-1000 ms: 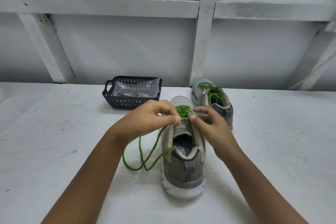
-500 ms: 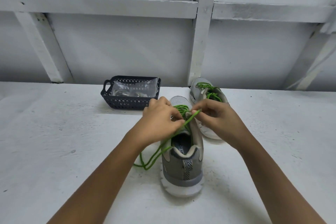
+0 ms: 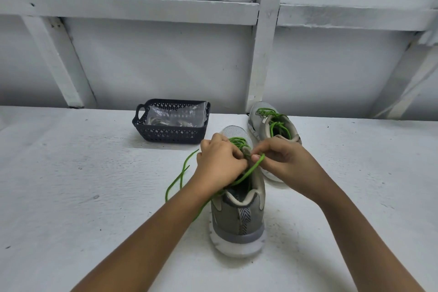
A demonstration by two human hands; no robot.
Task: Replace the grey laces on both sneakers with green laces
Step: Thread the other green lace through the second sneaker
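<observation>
The green lace (image 3: pixel 251 169) is pinched by the right hand (image 3: pixel 284 161) and seemingly gripped by the curled left hand (image 3: pixel 218 165). A white table (image 3: pixel 71 197) and wall (image 3: pixel 166 59) are seen.

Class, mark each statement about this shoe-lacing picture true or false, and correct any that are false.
1. The right hand pinches a green lace. True.
2. The far sneaker has grey laces. False: the far sneaker's laces are green.
3. The black basket stands right of the near sneaker. False: the black basket stands to its left, further back.
4. The near sneaker's heel faces the camera. True.
5. The left hand is open and idle. False: its fingers are curled at the near sneaker's lacing.
</observation>
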